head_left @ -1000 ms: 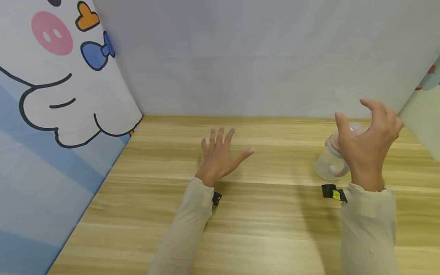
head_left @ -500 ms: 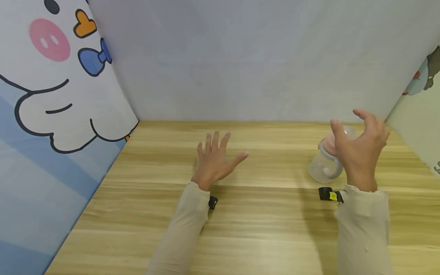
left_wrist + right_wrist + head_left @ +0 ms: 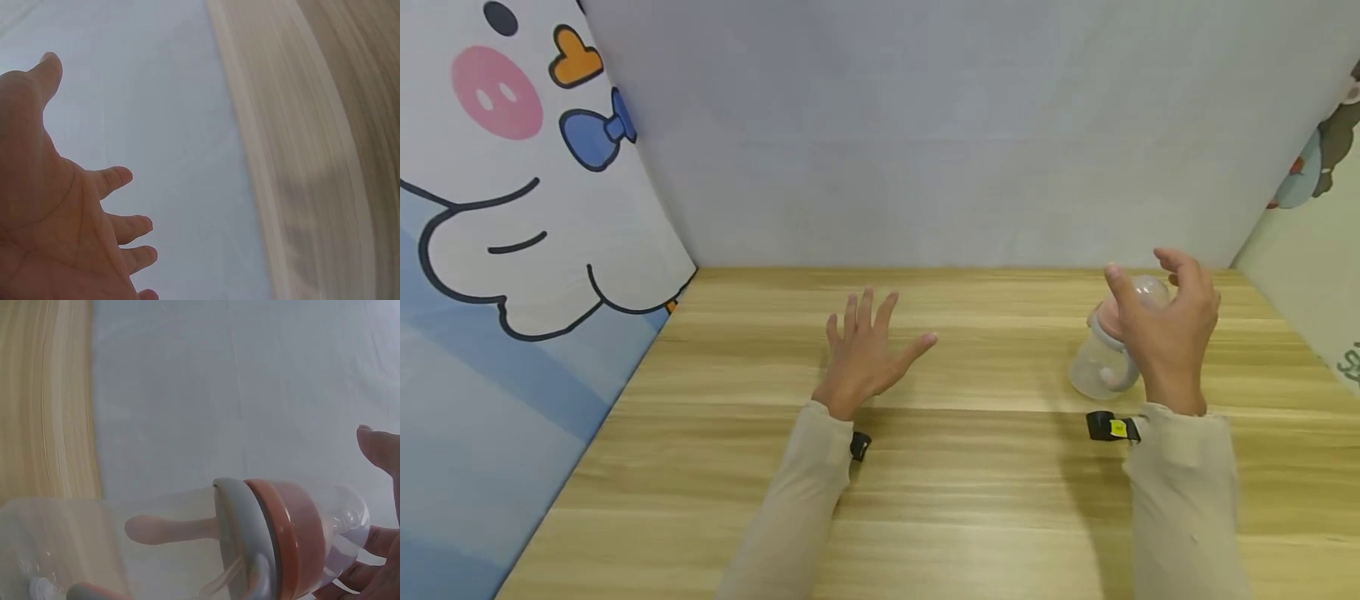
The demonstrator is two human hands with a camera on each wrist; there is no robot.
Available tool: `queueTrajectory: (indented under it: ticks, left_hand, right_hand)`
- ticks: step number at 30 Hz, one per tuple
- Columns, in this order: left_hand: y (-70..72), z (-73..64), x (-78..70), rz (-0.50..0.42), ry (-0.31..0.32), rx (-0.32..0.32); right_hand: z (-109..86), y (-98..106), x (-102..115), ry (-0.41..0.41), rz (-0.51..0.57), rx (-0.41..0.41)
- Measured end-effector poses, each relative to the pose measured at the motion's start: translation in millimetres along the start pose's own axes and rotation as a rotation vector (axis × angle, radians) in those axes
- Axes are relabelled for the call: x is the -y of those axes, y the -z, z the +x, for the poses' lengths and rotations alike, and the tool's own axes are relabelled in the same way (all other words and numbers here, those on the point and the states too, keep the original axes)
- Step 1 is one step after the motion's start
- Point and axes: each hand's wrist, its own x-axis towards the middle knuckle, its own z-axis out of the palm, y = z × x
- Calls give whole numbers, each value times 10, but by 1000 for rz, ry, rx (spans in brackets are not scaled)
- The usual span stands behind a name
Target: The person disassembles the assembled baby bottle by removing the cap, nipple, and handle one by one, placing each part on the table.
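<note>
A clear baby bottle (image 3: 1101, 371) with a pink collar and a clear dome cap stands on the wooden table (image 3: 985, 483) at the right. My right hand (image 3: 1165, 333) hovers over its top, with thumb and fingers curved around the cap. In the right wrist view the bottle (image 3: 262, 531) fills the lower frame. There the thumb tip (image 3: 381, 447) stands apart from the cap, and the fingers lie close behind it. My left hand (image 3: 868, 350) rests palm down on the table near the middle, fingers spread and holding nothing. The left wrist view shows its palm (image 3: 50, 219).
A cartoon-printed panel (image 3: 512, 208) walls the left side. A plain grey wall (image 3: 925, 125) closes the back, and another printed panel (image 3: 1315, 208) stands at the right. Bare wood lies between and in front of my hands.
My right hand has come down and in toward the bottle's cap, its fingers closing around it. The left hand has stayed flat in the same place.
</note>
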Motion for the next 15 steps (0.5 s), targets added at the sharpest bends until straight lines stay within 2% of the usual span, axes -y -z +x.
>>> queueTrajectory:
  ticks: [5, 11, 15]
  left_hand:
    - [24, -14, 44, -6, 18, -2]
    - [7, 25, 28, -15, 15, 18]
    - [-1, 35, 19, -19, 12, 24]
  right_hand:
    - [46, -76, 20, -3, 25, 24]
    - [91, -60, -29, -176, 30, 77]
    - [103, -64, -72, -236, 36, 101]
